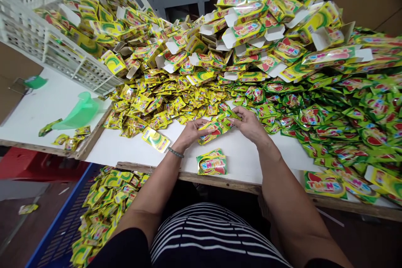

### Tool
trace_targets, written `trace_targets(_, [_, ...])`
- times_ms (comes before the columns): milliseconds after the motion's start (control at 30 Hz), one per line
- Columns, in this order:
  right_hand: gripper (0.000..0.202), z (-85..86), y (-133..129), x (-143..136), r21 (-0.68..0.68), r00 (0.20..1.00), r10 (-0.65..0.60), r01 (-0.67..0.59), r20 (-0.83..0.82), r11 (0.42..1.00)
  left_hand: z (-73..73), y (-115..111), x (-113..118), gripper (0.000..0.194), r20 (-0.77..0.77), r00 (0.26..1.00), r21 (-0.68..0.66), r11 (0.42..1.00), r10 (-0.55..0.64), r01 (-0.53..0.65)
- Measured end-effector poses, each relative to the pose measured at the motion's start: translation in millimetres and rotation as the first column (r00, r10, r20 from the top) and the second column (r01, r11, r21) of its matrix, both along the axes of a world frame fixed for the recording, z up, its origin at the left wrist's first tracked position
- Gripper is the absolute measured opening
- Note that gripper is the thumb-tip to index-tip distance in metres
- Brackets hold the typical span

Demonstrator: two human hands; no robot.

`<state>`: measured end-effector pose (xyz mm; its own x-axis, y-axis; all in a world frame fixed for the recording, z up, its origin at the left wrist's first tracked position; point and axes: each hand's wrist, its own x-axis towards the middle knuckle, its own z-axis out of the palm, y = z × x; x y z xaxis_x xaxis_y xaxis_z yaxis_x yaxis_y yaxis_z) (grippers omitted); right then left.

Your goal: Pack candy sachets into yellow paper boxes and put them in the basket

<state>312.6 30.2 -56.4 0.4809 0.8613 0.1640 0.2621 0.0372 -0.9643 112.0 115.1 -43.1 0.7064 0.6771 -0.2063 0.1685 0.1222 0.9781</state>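
Note:
My left hand (188, 135) is closed around a small yellow and green candy box (210, 132), held tilted just above the white table. At the box's right end, my right hand (247, 124) pinches a green candy packet (228, 118); whether the packet is partly inside the box I cannot tell. In front of me, at the table edge, lie small candy boxes (212, 164) printed "TWINS". A yellow box (156, 139) rests left of my left hand. Beyond my hands spread loose yellow packets (163, 100) and, to the right, green packets (345, 113).
Open-ended candy boxes (248, 33) are heaped at the back. A white plastic crate (63, 56) tips over the pile at left, near a green scoop (78, 113). Below the wooden table edge (234, 183), a blue basket (59, 217) holds filled-looking boxes. More boxes (325, 184) lie front right.

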Motion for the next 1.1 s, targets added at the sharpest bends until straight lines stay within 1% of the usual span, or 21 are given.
trace_targets(100, [0.032, -1.7, 4, -9, -0.031, 0.997, -0.008, 0.005, -0.083, 1.000, -1.5, -3, 5, 0.044, 0.061, 0.998, -0.016, 1.000, 0.000, 0.001])
trace_targets(200, [0.038, -4.4, 7, -21, -0.077, 0.989, -0.088, 0.079, -0.121, 0.994, -4.3, -7, 10, 0.047, 0.092, 0.994, -0.072, 0.996, 0.051, -0.045])
trace_targets(233, [0.039, -5.0, 8, -25, -0.068, 0.989, -0.107, 0.101, -0.099, 0.993, -5.5, -7, 12, 0.049, 0.097, 0.992, -0.105, 0.992, 0.081, -0.071])
trace_targets(300, [0.037, -5.4, 9, -32, -0.015, 0.988, -0.152, 0.152, 0.002, 0.988, -8.0, -8, 15, 0.054, 0.105, 0.984, -0.167, 0.978, 0.147, -0.128])
trace_targets(400, [0.033, -3.6, 8, -38, 0.059, 0.957, -0.246, 0.240, 0.154, 0.969, -9.6, -7, 17, 0.058, 0.133, 0.966, -0.230, 0.955, 0.223, -0.189])
trace_targets(500, [0.029, -1.5, 6, -41, 0.068, 0.930, -0.304, 0.296, 0.206, 0.953, -8.5, -6, 17, 0.057, 0.163, 0.950, -0.260, 0.941, 0.265, -0.218])
trace_targets(633, [0.026, -2.8, 5, -43, 0.034, 0.949, -0.243, 0.241, 0.200, 0.970, -8.6, -6, 15, 0.056, 0.187, 0.932, -0.289, 0.924, 0.310, -0.249])
trace_targets(733, [0.024, -4.3, 5, -44, 0.033, 0.952, -0.188, 0.185, 0.243, 0.982, -9.6, -6, 14, 0.056, 0.185, 0.930, -0.314, 0.916, 0.317, -0.250])
trace_targets(900, [0.034, -0.9, 3, -54, 0.065, 0.939, -0.090, 0.072, 0.332, 0.995, -9.0, -7, 13, 0.057, 0.199, 0.922, -0.356, 0.901, 0.331, -0.247])
trace_targets(1000, [0.039, 2.2, 3, -62, 0.100, 0.928, -0.091, 0.058, 0.362, 0.993, -7.3, -8, 14, 0.056, 0.215, 0.914, -0.375, 0.893, 0.345, -0.249])
trace_targets(1100, [0.039, 4.1, 4, -62, 0.140, 0.910, -0.124, 0.074, 0.397, 0.987, -4.0, -10, 16, 0.055, 0.246, 0.904, -0.390, 0.890, 0.349, -0.237])
